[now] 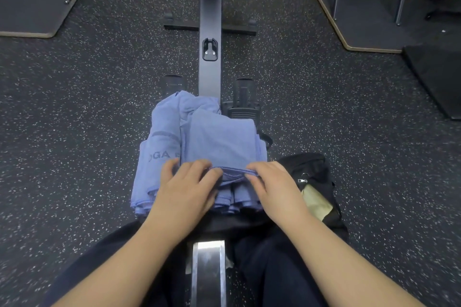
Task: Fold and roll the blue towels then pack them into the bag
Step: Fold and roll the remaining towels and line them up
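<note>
At far left and across the whole frame, black rubber flooring (74,132) flecked with white; in the upper left corner, a dark platform (30,7) edged in pale wood with a thin metal leg standing on it. Left of centre, a heap of soft blue cloth towels (162,147), one bearing dark printed letters, draped over the seat of the rowing machine and hanging down toward the lower middle of the frame. Just right of that printed towel, the left hand (185,190), fingers curled over the near hem of the folded blue towel (219,139) on top of the heap, fingertips pressing into the fold. At centre, running from the top edge down to the bottom, the dark metal rail (210,20) of the rowing machine, with a shiny steel stretch at the bottom between dark-trousered legs. The folded towel lies directly above both hands in the picture, its near edge bunched between them. Right of centre, the right hand (277,187), fingers bent, pinching the same hem, close to the left hand with only a small gap. Just right of that hand, touching the wrist's side, an open black fabric bag (314,172) with a metal zip pull and something pale yellow-green inside. In the upper right, another wood-edged platform (361,20) with metal legs.
</note>
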